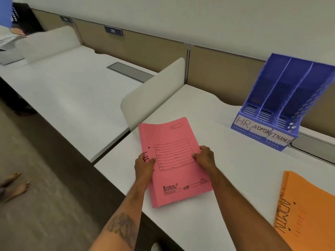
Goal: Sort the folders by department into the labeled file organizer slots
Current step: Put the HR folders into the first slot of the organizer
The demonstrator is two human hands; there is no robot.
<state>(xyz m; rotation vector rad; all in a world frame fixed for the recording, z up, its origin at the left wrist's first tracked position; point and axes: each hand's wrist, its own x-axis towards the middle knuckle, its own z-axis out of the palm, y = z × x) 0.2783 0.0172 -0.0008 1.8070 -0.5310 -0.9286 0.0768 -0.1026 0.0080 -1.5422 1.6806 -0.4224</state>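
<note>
Head view. Pink folder [174,160] is thin matte card with rounded corners and a printed form panel. It sits well apart from the organizer [282,98], forward and to its left, low over the table [235,178]; whether it rests there cannot be told.

Left hand [144,166] pinches one long edge and right hand [205,157] pinches the other, thumbs on top and fingers curled under. The left thumb partly covers a handwritten mark, which is not readable in full.

The folder's long axis runs away from the person, whereas the organizer's slots open upward. Judged need: swing the folder right and stand it on end. The right hand is the nearer one.

Organizer is blue perforated plastic with three upright slots, paper-labelled HR [243,122], ADMIN and FINANCE. The HR slot is nearest the folder.

Orange folder [308,214], marked ADMIN, lies flat in front of the organizer, toward the person.
</note>
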